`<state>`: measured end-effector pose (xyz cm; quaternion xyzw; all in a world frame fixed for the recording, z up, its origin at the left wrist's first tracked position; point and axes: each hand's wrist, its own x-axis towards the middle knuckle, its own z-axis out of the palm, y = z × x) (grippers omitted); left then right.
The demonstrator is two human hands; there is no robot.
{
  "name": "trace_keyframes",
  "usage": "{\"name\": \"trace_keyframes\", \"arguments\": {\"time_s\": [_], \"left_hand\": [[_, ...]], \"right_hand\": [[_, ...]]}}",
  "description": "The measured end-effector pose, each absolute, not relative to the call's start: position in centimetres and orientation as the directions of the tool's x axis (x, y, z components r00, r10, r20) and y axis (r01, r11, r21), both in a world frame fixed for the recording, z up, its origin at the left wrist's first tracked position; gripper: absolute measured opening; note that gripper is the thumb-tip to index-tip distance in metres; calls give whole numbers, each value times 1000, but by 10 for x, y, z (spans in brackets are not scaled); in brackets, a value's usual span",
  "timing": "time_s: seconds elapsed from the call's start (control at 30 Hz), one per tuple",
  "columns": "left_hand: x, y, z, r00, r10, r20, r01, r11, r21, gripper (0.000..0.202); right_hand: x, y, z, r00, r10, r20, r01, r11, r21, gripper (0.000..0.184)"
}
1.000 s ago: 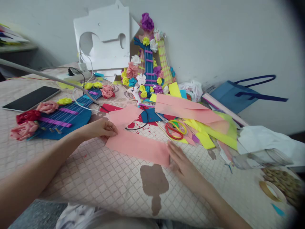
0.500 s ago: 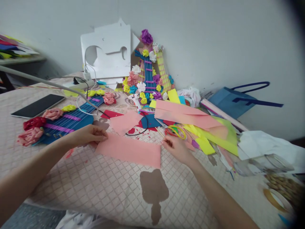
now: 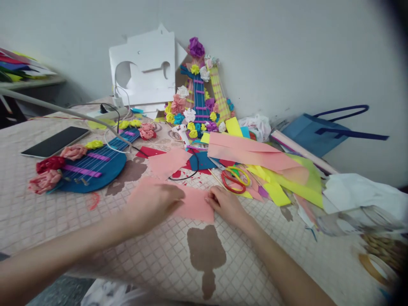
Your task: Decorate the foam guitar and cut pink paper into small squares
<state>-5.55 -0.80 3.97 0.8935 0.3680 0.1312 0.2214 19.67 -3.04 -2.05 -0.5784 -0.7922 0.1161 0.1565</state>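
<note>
A pink paper strip (image 3: 194, 204) lies on the quilted cloth in front of me. My left hand (image 3: 156, 203) rests on top of its left and middle part, fingers bent down onto the paper. My right hand (image 3: 225, 203) pinches the strip's right end with fingers together. Red-handled scissors (image 3: 232, 180) lie just beyond my right hand.
A blue paper guitar with flowers (image 3: 89, 168) lies at the left, a tablet (image 3: 54, 142) behind it. More paper guitars (image 3: 199, 95) lean on the wall beside a white cardboard cut-out (image 3: 143, 70). Coloured paper sheets (image 3: 255, 157), a blue bag (image 3: 318, 129) and a tape roll (image 3: 372, 263) lie right.
My left hand has slid right from the strip's left end onto its middle. My right hand has moved left from near the scissors to the strip's right end.
</note>
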Motion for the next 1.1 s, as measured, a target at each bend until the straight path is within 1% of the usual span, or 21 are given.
{"name": "trace_keyframes", "arguments": {"time_s": [0.03, 0.1, 0.13, 0.17, 0.23, 0.33, 0.4, 0.47, 0.57, 0.63, 0.73, 0.8, 0.9, 0.93, 1.0, 1.1], "left_hand": [[-39, -18, 33, 783, 612, 113, 525, -746, 410, 19], [-13, -33, 16, 897, 411, 163, 364, -896, 255, 17], [-5, -38, 7, 919, 351, 182, 317, -929, 191, 20], [1, -43, -2, 927, 317, 202, 293, -946, 141, 30], [5, -49, -18, 935, 292, 200, 276, -955, 106, 50], [1, -55, -34, 946, 297, 132, 274, -947, 168, 72], [-3, -58, -38, 944, 310, 113, 280, -934, 224, 78], [-5, -58, -38, 943, 315, 111, 276, -922, 273, 77], [-6, -56, -34, 946, 304, 110, 253, -909, 331, 71], [-6, -55, -32, 955, 276, 114, 219, -907, 361, 69], [-6, -54, -31, 962, 253, 108, 194, -902, 386, 69], [-7, -55, -30, 959, 263, 103, 204, -897, 393, 69], [-7, -56, -30, 957, 270, 103, 206, -888, 410, 70], [-7, -56, -30, 958, 267, 101, 203, -886, 417, 70], [-7, -55, -29, 961, 258, 101, 193, -884, 425, 70], [-7, -55, -27, 961, 254, 113, 185, -888, 422, 68]], "right_hand": [[197, -30, -21, -280, 953, 118, 879, 304, -368, 13], [198, -29, -23, -280, 952, 128, 870, 307, -386, 12], [198, -29, -23, -284, 950, 131, 861, 313, -401, 12], [199, -29, -23, -288, 948, 133, 852, 317, -416, 11], [200, -29, -23, -290, 947, 138, 840, 321, -437, 10], [201, -29, -24, -288, 947, 145, 832, 322, -451, 9], [202, -29, -25, -284, 947, 147, 825, 320, -467, 10], [202, -29, -28, -250, 957, 148, 812, 290, -505, 8], [204, -27, -29, -142, 973, 182, 778, 224, -587, 4], [207, -25, -29, -87, 975, 205, 750, 200, -631, 6], [209, -22, -28, -66, 982, 179, 731, 170, -661, 8], [209, -21, -28, -64, 984, 166, 744, 158, -649, 6], [207, -21, -33, -80, 978, 191, 789, 179, -587, 16], [206, -21, -35, -86, 975, 203, 800, 189, -569, 17], [206, -20, -37, -84, 969, 231, 807, 202, -555, 12], [206, -18, -37, -77, 963, 257, 795, 215, -567, 5]]}}
